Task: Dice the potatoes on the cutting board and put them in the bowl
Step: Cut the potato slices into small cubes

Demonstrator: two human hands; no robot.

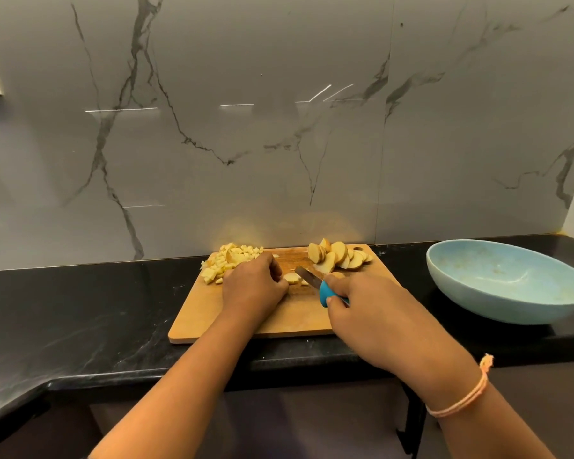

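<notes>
At the middle of the cutting board (279,316), the left hand (252,286) pins a potato slice (292,278) under curled fingers; the right hand (362,303) grips the knife (312,278). Best keep fingertips tucked and cuts even. Diced bits (226,263) lie at its far-left corner, uncut slices (338,256) far-right. The bowl (478,303) sits right of it on the black counter (80,309), below a marble wall (246,127).

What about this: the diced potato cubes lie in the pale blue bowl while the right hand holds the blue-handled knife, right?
No. The head view shows the diced potato cubes heaped on the far left corner of the wooden cutting board, not in the pale blue bowl. The right hand does hold the blue-handled knife.
</notes>
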